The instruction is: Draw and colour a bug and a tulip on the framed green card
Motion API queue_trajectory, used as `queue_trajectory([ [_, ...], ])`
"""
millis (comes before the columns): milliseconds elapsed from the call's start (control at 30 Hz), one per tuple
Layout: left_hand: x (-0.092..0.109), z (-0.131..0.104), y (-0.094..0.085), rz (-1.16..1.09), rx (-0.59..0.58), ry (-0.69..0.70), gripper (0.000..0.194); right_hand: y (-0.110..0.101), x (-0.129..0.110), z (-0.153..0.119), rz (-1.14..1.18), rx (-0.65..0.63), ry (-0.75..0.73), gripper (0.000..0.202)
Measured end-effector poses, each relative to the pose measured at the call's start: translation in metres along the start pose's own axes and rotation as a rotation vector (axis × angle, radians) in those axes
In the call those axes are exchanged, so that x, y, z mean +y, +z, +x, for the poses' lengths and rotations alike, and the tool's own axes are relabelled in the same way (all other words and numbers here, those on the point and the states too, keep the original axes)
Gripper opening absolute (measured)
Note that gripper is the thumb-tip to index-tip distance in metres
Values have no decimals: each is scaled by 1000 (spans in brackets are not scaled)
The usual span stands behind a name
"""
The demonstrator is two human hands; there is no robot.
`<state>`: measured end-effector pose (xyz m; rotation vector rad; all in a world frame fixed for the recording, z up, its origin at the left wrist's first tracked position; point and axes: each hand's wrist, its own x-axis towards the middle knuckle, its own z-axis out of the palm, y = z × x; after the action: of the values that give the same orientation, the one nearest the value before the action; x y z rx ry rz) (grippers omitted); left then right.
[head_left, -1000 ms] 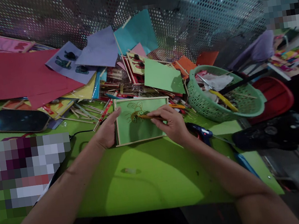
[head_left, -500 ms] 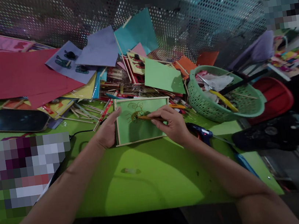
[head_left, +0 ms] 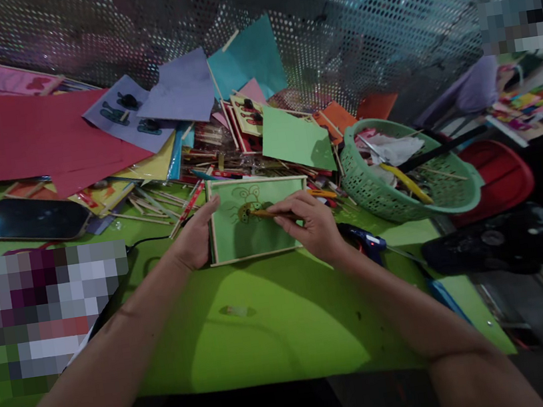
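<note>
A green card with a pale stick frame (head_left: 241, 245) lies on the bright green table (head_left: 288, 322). On it is a drawn bug with round eyes and a spotted, yellowish body (head_left: 248, 212). The card's left edge is gripped by my left hand (head_left: 198, 235), thumb on top of the frame. My right hand (head_left: 311, 225) pinches a thin orange-brown stick-like tool (head_left: 273, 213), its tip at the bug's body. Whether that tip touches the card cannot be made out.
Behind the card lie loose sticks (head_left: 150, 203) and coloured papers (head_left: 39, 132). A phone (head_left: 31, 219) is at left. At right are a green basket (head_left: 374, 182) holding tools and scraps, a blue glue gun (head_left: 367, 240) and a red container (head_left: 500, 175).
</note>
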<state>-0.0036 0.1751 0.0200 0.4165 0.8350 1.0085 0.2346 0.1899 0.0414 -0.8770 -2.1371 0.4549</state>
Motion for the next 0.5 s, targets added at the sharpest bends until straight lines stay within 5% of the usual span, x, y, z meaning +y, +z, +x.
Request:
queue_trajectory([
  [500, -2, 3, -4, 2, -13, 19, 59, -1, -1, 1, -22, 21, 4, 17],
])
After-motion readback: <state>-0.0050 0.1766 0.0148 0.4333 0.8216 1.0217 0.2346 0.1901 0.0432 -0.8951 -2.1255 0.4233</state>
